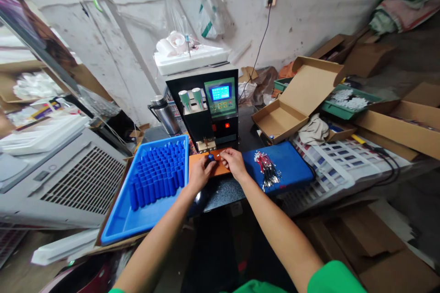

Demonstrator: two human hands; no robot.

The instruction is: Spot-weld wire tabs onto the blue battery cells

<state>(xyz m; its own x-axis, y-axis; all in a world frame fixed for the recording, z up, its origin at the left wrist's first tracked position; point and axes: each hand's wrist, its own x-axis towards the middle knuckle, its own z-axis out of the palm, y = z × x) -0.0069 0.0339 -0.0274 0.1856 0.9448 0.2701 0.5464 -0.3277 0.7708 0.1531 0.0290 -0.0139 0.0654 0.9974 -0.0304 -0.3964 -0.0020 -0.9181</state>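
My left hand (201,171) rests on an orange plate (222,168), its fingers closed round a blue cylindrical battery cell (211,157) below the metal tips of a spot welder (206,145). Just to its right, my right hand (234,163) pinches something thin with a small white end, too small to name for certain. A bundle of red and black wire leads (266,167) with white ends lies on a blue flat case (288,165) right of my right hand. Left of the plate, many blue cells (158,174) stand upright in a blue tray (120,229).
The welder's blue screen (220,93) is lit. A steel thermos (165,114) stands left of the machine. Behind the case sits an opened cardboard box (282,119), with a green tray (347,100) of white parts farther right. A grey vented unit (75,178) stands at left.
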